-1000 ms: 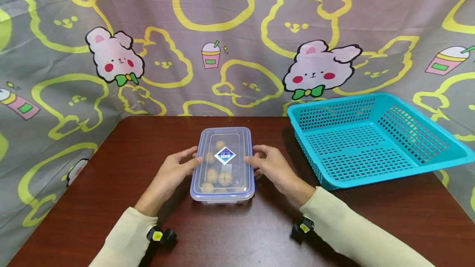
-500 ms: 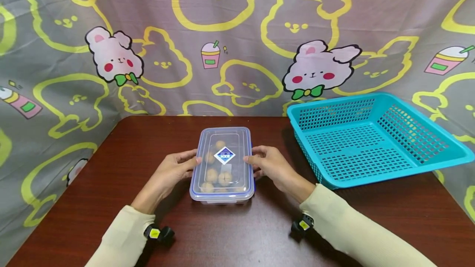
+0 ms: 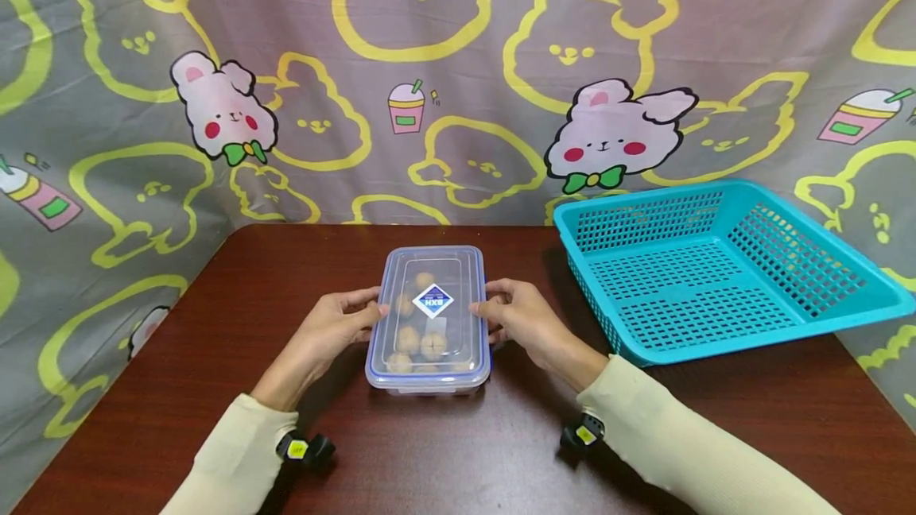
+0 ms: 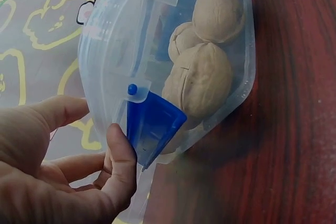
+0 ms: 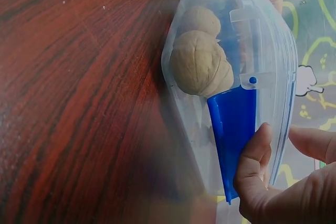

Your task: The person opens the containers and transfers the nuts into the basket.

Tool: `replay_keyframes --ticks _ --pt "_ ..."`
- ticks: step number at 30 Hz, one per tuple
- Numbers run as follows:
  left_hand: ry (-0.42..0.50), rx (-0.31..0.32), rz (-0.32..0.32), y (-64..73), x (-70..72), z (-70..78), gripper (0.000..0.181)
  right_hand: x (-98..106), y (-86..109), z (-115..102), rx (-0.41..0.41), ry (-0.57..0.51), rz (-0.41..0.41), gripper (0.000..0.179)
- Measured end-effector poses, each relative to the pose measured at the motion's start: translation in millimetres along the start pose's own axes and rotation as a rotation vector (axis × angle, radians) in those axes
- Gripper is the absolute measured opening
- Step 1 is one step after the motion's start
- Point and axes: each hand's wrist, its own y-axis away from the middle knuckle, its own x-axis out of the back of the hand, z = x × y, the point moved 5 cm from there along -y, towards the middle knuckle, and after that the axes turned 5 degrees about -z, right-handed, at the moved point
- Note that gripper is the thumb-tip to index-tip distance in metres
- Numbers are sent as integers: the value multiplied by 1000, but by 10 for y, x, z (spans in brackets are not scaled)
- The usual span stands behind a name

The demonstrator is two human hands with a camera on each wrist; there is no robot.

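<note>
Left hand point(image 3: 332, 326) and right hand point(image 3: 521, 316) both have fingers clamped on the sides of a box point(image 3: 461, 332) of walnuts point(image 4: 202, 80), mid worktop point(image 3: 444, 459). Looks like clip-fiddling to me; next move probably wants even pressure on the blue clips point(image 5: 233, 135).

Clear box point(image 3: 460, 324), blue clips point(image 5: 234, 135), tan walnuts point(image 4: 205, 80), turquoise basket point(image 3: 687, 292), maroon table point(image 3: 429, 459), rabbit-print backdrop point(image 3: 479, 86)

I've eased my left sleeve point(image 3: 232, 455) and black wrist device point(image 3: 308, 449) slightly outward from the lidded container point(image 3: 432, 368); patterned curtain point(image 3: 122, 181) beyond its left side has shifted
</note>
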Motion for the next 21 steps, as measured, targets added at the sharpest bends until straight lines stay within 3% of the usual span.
replay_keyframes --ticks 15,21 --pt "-66 -11 30 14 35 136 59 46 39 -112 21 47 28 55" --pt "-91 -18 40 90 120 202 59 -1 78 -213 46 32 4 58"
